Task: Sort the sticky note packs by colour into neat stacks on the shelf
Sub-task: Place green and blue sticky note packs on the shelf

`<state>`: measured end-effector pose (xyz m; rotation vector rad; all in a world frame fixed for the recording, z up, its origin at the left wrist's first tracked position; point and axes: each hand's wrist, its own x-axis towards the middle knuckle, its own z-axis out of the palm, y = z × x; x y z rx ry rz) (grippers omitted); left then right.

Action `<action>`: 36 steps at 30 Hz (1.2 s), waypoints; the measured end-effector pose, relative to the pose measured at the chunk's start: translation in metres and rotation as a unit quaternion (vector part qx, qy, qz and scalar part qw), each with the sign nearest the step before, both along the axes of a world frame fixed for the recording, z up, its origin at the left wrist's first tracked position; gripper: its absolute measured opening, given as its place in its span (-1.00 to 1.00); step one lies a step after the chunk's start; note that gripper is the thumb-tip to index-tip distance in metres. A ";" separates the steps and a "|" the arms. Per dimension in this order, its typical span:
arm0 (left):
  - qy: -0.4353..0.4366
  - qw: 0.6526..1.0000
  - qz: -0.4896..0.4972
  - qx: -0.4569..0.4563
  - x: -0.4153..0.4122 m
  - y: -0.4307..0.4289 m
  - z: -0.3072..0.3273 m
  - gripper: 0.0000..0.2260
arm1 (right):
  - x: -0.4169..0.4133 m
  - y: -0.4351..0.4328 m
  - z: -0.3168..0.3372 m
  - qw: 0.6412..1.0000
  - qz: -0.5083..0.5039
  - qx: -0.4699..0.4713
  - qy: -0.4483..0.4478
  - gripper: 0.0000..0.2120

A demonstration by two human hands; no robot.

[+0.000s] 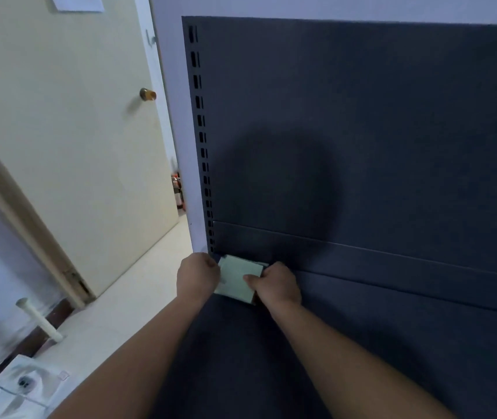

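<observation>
So both hands were on one pale green sticky note pack [238, 278], which sat at the far left end of the dark shelf [362, 328], tucked back near the corner where the shelf met the back panel [362, 116]. The left hand [197, 275] was curled against the pack's left edge, gripping it from that side. The right hand [276, 285] had its thumb lying on top of the pack and the rest of its fingers wrapped around the right edge, so it was gripping too. The pack looked flat on the shelf and turned a bit off square to the back panel. Couldn't tell if there was anything stacked under it, since the hands covered both sides.

Just left of the pack ran the slotted upright [201, 131] of the shelving, going all the way up. A big round shadow [280, 189] fell on the back panel above the hands.

Off to the left there was a cream door [59, 146] with a brass knob [147, 94], standing open over a pale floor [138, 285]. The lower left corner had some white stuff, but it was too blurry to name.
</observation>
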<state>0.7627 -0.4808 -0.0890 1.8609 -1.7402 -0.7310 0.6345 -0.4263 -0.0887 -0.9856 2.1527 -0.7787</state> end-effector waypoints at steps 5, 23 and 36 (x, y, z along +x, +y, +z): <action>-0.025 0.999 -0.030 -0.011 0.003 0.001 0.007 -0.81 | -0.009 0.008 0.006 0.998 0.010 -0.041 -0.056 -0.57; 0.094 0.846 -0.516 -0.094 -0.341 0.270 0.082 -0.86 | -0.322 0.395 0.096 0.969 -0.196 -0.053 0.142 -0.86; 0.043 0.803 -0.594 0.023 -0.555 0.511 0.074 -0.90 | -0.457 0.699 0.094 0.894 -0.402 -0.093 0.174 -0.85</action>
